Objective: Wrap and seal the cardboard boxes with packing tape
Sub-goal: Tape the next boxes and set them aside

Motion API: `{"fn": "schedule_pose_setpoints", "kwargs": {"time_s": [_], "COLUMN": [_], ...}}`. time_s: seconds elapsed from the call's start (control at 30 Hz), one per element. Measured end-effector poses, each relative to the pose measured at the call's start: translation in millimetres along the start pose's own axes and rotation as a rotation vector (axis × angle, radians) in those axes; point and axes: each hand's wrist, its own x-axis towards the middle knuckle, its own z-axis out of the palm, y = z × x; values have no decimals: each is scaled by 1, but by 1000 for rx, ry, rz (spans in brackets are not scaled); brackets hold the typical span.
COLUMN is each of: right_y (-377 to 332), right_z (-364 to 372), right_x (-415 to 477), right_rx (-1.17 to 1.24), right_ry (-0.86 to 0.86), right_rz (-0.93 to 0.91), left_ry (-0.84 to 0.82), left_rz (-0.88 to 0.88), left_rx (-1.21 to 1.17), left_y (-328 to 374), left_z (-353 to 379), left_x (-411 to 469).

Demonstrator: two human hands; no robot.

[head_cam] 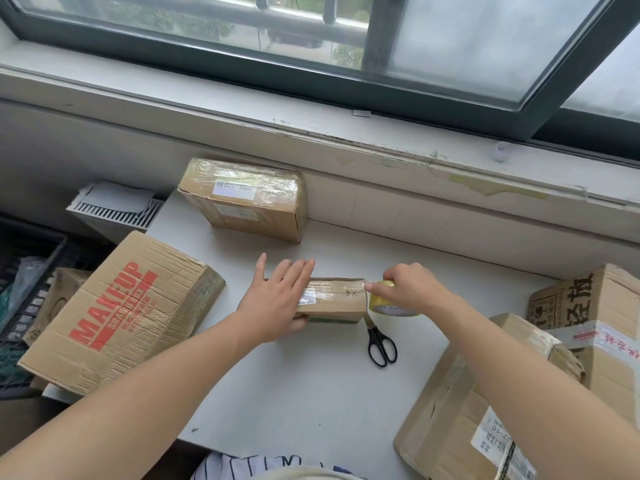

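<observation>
Head view: saw a small cardboard box (332,299) lying near the middle of the white table (311,393), long side running across, with clear tape shining over its top and "X4" written by hand towards its right end. Noted the left hand (277,299) laid over the left end of that box, fingers straight and slightly spread, pressing down, with the thumb tip just showing against the near side. Noted the right hand (405,292) curled round a yellowish tape roll (381,304), held against the right end of the box, one fingertip touching the top corner there. Could not tell for certain whether a strip ran from roll to cardboard.

Found black-handled scissors (381,344) flat on the table, blades together, just nearer the table's front edge than the roll, tips pointing towards it. Spotted a wrapped box (242,199) at the table's far left corner, glossy with tape. Saw a larger carton printed MAKEUP (117,313) tilted off the table's left edge. Counted two big cartons at the table's right end, a near carton (460,410) and a far carton (588,306). Beyond the table's far edge, made out a window sill (311,123) with peeling paint.
</observation>
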Motion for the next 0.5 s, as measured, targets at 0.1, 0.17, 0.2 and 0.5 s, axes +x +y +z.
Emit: {"fn": "schedule_pose_setpoints", "kwargs": {"time_s": [0.1, 0.17, 0.2, 0.5], "right_y": [2, -1, -3, 2], "right_z": [9, 12, 13, 13], "right_x": [1, 3, 4, 5], "right_rx": [41, 53, 56, 131], "right_ry": [1, 5, 4, -7], "right_rz": [-1, 4, 6, 26], "left_ry": [-66, -79, -84, -22], "left_rz": [46, 95, 113, 98], "left_rx": [-18, -66, -89, -151], "left_y": [14, 38, 52, 76], "left_z": [-13, -20, -22, -17], "left_x": [9, 17, 22, 36]}}
